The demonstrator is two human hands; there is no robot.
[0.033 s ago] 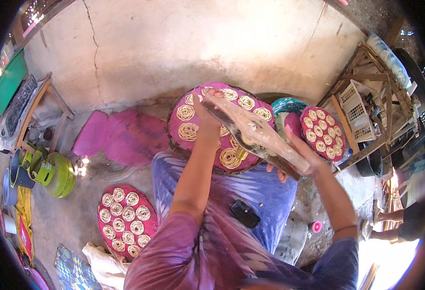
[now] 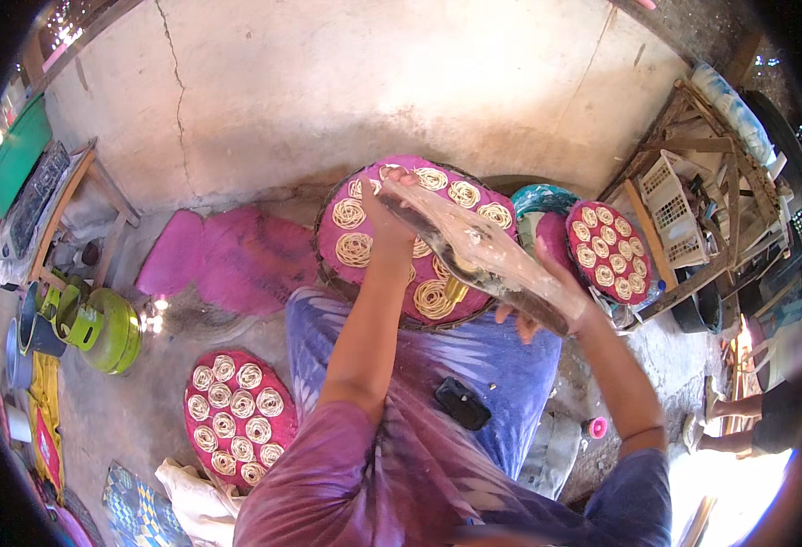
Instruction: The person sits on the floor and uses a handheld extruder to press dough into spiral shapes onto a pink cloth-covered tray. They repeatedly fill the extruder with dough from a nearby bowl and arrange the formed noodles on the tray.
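Note:
A wooden hand press, two long boards dusted pale with flour, slants across the space in front of me. From its underside a brass cylinder points down. My left hand grips the far-left end. My right hand is closed round the near-right end, thumb on one side and fingers under the lower board. Below the press lies a large round tray lined with purple cloth, bearing several coiled strand nests. One nest sits beneath the cylinder; the press and my left forearm hide part of the tray.
Smaller nest-filled trays stand at right and lower left. Purple cloth covers floor at left, near a green gas cylinder. A black phone rests on my lap. A wooden rack and another person's legs are at right.
My right hand has shifted slightly, its fingers now showing more to the left under the lower board. The press's right end has moved a little; the trays look the same.

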